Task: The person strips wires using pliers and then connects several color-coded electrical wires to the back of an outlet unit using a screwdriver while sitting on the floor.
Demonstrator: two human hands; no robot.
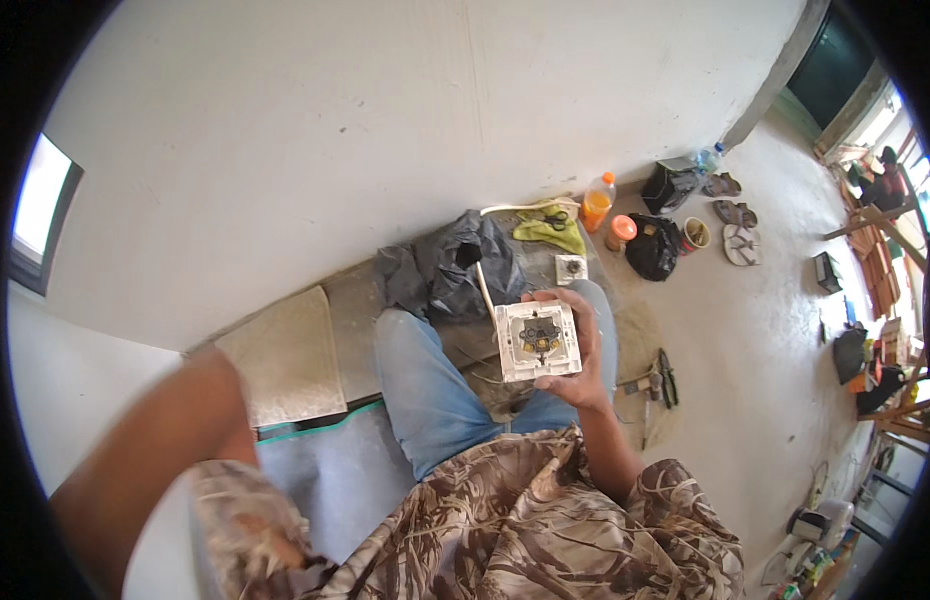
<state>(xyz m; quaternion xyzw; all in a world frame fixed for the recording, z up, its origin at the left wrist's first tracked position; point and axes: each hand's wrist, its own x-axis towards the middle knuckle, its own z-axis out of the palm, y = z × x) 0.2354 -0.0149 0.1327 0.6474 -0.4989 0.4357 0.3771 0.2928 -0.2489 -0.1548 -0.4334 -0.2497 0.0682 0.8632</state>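
Observation:
In my right hand (581, 372) is a white square wall socket or switch (538, 343); its frame faces up, with a dark centre and brass-coloured terminals showing. My thumb presses the lower edge and my fingers curl around its right and top sides. A white cable (485, 287) runs down to its upper left corner; whether it is joined there I cannot tell. My left forearm (150, 470) is bent and blurred at the lower left, and its hand lies outside the picture. A second white square fitting (571, 268) rests beyond my right knee.
Against the wall lie a black plastic bag (450, 265) and a yellow-green cloth (551, 228). An orange drink bottle (596, 203), an orange-lidded jar (621, 232) and a tied black bag (653, 247) stand farther right. Pliers (667, 379) lie on the floor right of me, near sandals (742, 245).

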